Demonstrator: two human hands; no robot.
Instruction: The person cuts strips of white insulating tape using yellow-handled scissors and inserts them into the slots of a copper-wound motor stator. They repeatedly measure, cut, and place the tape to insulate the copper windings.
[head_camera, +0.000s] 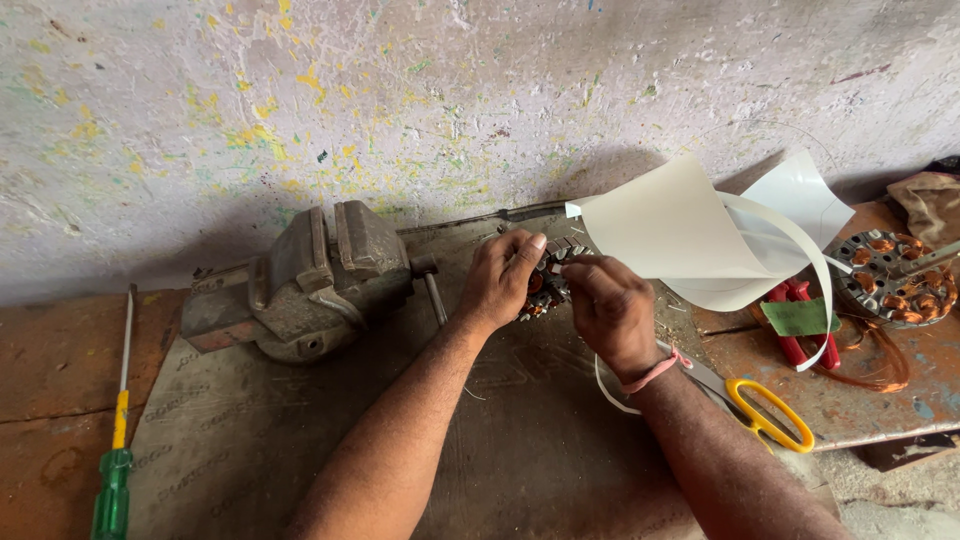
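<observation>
Left hand (502, 277) grips the copper-wound motor stator (545, 283) above the workbench (520, 440), just right of the bench vise (305, 280). Right hand (608, 308) pinches a curling white paper sheet (680, 235) against it. Yellow-handled scissors (765, 412) lie beside the right wrist.

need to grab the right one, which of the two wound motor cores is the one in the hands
The motor core at the middle of the bench, gripped by the left hand with the right hand at it. The other core lies untouched at the far right.
</observation>
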